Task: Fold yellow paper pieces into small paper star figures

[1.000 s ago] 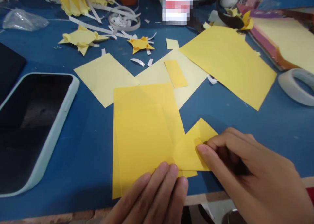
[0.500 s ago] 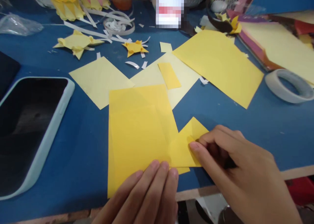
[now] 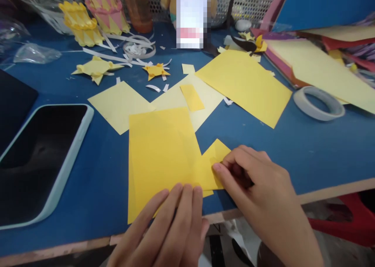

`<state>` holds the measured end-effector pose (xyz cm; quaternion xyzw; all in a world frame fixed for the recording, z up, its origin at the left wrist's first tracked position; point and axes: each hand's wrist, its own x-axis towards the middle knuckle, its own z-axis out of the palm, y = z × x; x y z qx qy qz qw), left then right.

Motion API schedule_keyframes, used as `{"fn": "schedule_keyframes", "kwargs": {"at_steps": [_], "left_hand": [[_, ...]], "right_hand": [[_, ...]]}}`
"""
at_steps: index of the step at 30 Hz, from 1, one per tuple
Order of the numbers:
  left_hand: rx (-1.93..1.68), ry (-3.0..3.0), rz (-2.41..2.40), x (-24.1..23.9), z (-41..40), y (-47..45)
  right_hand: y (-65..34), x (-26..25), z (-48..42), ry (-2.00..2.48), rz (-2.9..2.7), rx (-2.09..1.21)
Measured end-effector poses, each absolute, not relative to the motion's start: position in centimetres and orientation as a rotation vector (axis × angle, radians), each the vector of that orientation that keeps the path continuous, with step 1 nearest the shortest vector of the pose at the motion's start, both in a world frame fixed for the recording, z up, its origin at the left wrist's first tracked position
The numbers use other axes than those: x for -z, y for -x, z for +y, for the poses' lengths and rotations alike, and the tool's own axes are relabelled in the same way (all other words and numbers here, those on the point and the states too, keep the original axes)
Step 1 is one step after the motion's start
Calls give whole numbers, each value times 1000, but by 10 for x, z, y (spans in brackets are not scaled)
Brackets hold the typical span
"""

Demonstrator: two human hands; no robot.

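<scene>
My left hand [image 3: 168,228] lies with its fingers stretched out over the lower part of a yellow paper sheet [image 3: 159,150] near the table's front edge. My right hand [image 3: 260,193] is closed, thumb and index finger pinching a folded yellow paper [image 3: 211,163] by its creased right part. This folded paper reaches left to the sheet under my left fingertips; where it ends there I cannot tell. Behind them lie a pale yellow paper square [image 3: 121,107] and a small yellow paper strip [image 3: 191,97]. My right hand's other fingers are curled and partly hidden.
A phone [image 3: 43,153] lies at left, a tape roll [image 3: 319,103] at right. Farther back are a large yellow sheet [image 3: 244,85], paper stars [image 3: 96,68], white paper strips, a yellow paper crown-like shape [image 3: 79,25] and a stack of paper [image 3: 310,64]. A blurred bright screen [image 3: 191,17] stands behind.
My view has shifted, so the far side of the table shows more. Both hands keep nearly the same place on the papers, the right one still pinching the folded paper.
</scene>
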<state>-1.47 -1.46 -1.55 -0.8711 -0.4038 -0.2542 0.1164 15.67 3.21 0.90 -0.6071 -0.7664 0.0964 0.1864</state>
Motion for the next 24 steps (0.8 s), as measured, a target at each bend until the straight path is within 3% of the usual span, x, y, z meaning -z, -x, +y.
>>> {"fn": "schedule_keyframes", "kwargs": {"at_steps": [4,24], "left_hand": [[573,2550,-1107,11,-10,12],[490,2645,-1082,5,-10,45]], "right_hand": [[-159,-8,29,1694,-2168,-234],[-198,0,12,1525,-2290,-366]]}}
